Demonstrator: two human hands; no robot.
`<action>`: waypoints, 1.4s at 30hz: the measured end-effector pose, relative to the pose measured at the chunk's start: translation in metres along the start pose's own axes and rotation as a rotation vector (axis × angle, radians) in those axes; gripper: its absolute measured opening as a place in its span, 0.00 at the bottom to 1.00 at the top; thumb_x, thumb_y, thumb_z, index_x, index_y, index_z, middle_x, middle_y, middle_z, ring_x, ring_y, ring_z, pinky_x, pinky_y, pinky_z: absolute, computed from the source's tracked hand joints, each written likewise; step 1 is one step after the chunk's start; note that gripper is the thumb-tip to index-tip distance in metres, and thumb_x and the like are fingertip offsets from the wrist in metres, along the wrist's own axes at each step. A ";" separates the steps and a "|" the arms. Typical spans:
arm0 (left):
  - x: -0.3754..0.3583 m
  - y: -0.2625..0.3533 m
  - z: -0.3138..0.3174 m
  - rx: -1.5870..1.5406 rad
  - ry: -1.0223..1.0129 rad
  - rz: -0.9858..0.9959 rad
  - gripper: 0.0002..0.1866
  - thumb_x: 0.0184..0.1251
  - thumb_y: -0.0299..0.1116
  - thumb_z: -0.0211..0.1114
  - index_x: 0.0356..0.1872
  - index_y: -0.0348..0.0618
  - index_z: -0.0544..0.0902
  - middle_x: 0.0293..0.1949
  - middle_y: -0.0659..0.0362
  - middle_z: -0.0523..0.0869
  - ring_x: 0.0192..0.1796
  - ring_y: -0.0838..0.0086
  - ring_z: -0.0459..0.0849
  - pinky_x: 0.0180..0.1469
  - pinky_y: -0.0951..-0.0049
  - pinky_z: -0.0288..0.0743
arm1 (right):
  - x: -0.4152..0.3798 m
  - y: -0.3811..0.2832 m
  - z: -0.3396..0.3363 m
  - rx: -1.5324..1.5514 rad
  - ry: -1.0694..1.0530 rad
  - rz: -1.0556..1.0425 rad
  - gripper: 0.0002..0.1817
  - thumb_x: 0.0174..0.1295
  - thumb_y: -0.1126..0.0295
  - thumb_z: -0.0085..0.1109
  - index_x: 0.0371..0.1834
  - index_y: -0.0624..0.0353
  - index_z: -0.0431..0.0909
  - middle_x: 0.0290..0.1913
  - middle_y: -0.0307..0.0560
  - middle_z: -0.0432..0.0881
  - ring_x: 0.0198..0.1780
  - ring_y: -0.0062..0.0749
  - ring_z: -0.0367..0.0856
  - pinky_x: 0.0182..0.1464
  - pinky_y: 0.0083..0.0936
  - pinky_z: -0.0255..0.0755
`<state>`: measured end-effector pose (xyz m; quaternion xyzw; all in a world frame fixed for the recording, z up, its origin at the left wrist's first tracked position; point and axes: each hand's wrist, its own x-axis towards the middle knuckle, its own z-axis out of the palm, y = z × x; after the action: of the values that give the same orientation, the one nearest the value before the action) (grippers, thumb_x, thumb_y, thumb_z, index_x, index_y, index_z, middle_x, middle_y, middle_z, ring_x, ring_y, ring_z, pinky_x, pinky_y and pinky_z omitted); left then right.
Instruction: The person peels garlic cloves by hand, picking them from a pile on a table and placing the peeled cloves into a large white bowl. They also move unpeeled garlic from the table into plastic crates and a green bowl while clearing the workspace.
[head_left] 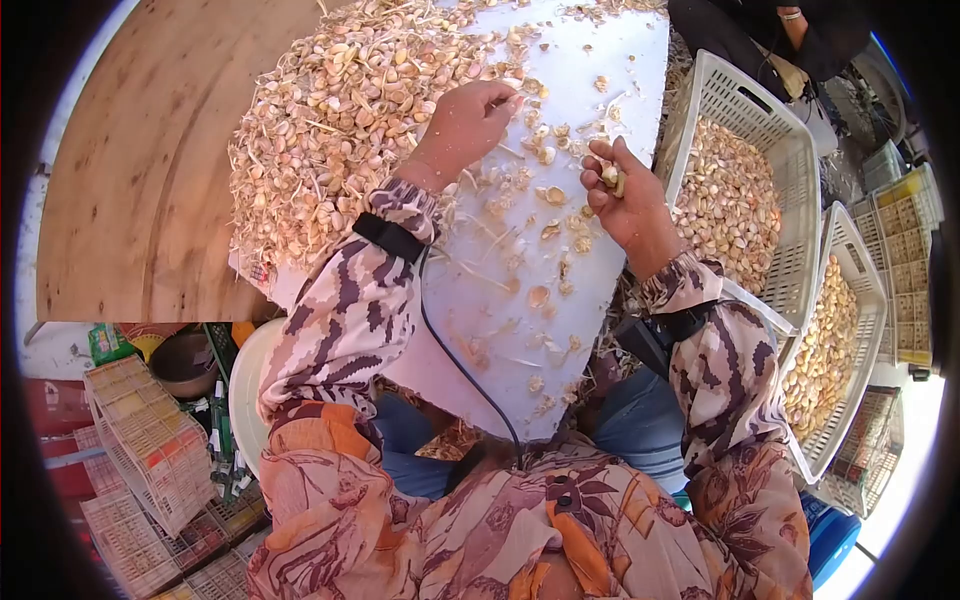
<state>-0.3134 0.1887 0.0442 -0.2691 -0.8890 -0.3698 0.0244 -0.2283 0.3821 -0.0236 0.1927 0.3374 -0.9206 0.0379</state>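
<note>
A large heap of unpeeled garlic cloves (330, 130) with dry stems covers the left and far part of the white board (590, 330). My left hand (462, 130) is over the right edge of that heap, its thumb and fingers pressed together; what they pinch is too small to make out. To the right, my right hand (632, 205) is turned palm up above the board. Its fingers curl around a few garlic cloves (612, 178), one pale and one yellowish. Papery garlic skins (550, 195) and bits of stem lie scattered between and below my hands.
At right stands a white plastic crate (745, 105) of garlic cloves, with a second crate (850, 290) of yellower cloves nearer. A brown wooden board (140, 180) adjoins the heap on the left. More crates (150, 440) sit low left. Another person (770, 35) is at top right.
</note>
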 end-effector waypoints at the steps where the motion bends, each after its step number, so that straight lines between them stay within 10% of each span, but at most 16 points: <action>1: -0.007 0.014 0.002 -0.092 0.019 0.011 0.13 0.60 0.35 0.62 0.40 0.36 0.83 0.35 0.50 0.84 0.36 0.62 0.82 0.39 0.68 0.74 | -0.008 0.002 0.013 0.047 0.033 0.063 0.18 0.68 0.57 0.50 0.46 0.64 0.72 0.34 0.45 0.75 0.30 0.25 0.74 0.24 0.13 0.65; 5: 0.007 -0.003 0.021 0.099 -0.002 0.309 0.09 0.57 0.32 0.63 0.35 0.37 0.83 0.33 0.50 0.84 0.35 0.58 0.81 0.39 0.66 0.74 | -0.017 0.006 0.032 0.123 -0.053 0.137 0.25 0.69 0.49 0.46 0.49 0.64 0.70 0.37 0.47 0.76 0.35 0.30 0.78 0.27 0.14 0.72; 11: 0.015 -0.050 0.051 0.537 -0.143 0.475 0.09 0.57 0.30 0.61 0.37 0.39 0.81 0.34 0.51 0.81 0.37 0.57 0.79 0.39 0.66 0.74 | -0.003 0.001 0.005 0.235 -0.163 0.098 0.09 0.61 0.71 0.58 0.42 0.59 0.70 0.32 0.42 0.72 0.24 0.21 0.66 0.19 0.09 0.57; 16: -0.025 -0.012 0.027 -0.450 -0.095 -0.184 0.05 0.58 0.28 0.62 0.32 0.37 0.81 0.30 0.52 0.82 0.33 0.58 0.81 0.37 0.67 0.75 | -0.015 0.003 0.015 -0.359 -0.093 0.037 0.09 0.62 0.65 0.57 0.37 0.61 0.74 0.30 0.39 0.70 0.25 0.20 0.65 0.20 0.12 0.55; 22: -0.086 0.030 0.022 0.032 -0.002 0.210 0.07 0.57 0.28 0.65 0.36 0.38 0.81 0.27 0.56 0.81 0.30 0.73 0.80 0.33 0.75 0.71 | -0.054 0.029 0.028 -0.424 -0.189 0.122 0.09 0.59 0.65 0.58 0.33 0.60 0.76 0.29 0.38 0.71 0.24 0.18 0.66 0.21 0.14 0.54; 26: -0.064 0.037 0.006 0.034 -0.258 0.083 0.08 0.57 0.31 0.64 0.35 0.39 0.81 0.28 0.52 0.83 0.32 0.61 0.82 0.35 0.68 0.74 | -0.054 0.016 0.019 -0.407 -0.131 0.082 0.07 0.61 0.68 0.56 0.35 0.59 0.74 0.30 0.39 0.74 0.22 0.16 0.65 0.19 0.12 0.52; 31: 0.024 -0.018 0.036 0.305 0.021 0.383 0.09 0.57 0.33 0.62 0.37 0.42 0.82 0.37 0.51 0.82 0.40 0.59 0.81 0.41 0.63 0.75 | -0.030 -0.018 0.010 0.047 0.026 -0.014 0.08 0.65 0.72 0.49 0.44 0.62 0.67 0.33 0.45 0.74 0.22 0.18 0.67 0.14 0.10 0.55; 38: 0.030 -0.043 0.070 0.445 -0.048 0.372 0.15 0.55 0.31 0.62 0.45 0.44 0.82 0.35 0.51 0.82 0.37 0.57 0.80 0.42 0.63 0.74 | -0.013 -0.018 -0.009 0.110 -0.043 -0.021 0.08 0.61 0.72 0.54 0.40 0.62 0.69 0.32 0.44 0.75 0.24 0.21 0.69 0.18 0.13 0.56; 42: 0.004 -0.039 0.046 0.023 -0.001 0.047 0.20 0.57 0.28 0.63 0.53 0.42 0.78 0.33 0.58 0.83 0.35 0.75 0.80 0.40 0.75 0.74 | -0.014 -0.016 -0.010 0.045 -0.007 -0.008 0.08 0.59 0.71 0.56 0.39 0.61 0.71 0.30 0.41 0.75 0.24 0.21 0.69 0.19 0.12 0.56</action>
<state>-0.3287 0.1987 -0.0134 -0.2897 -0.8867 -0.3586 0.0356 -0.2151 0.3996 -0.0157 0.1891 0.3172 -0.9288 0.0312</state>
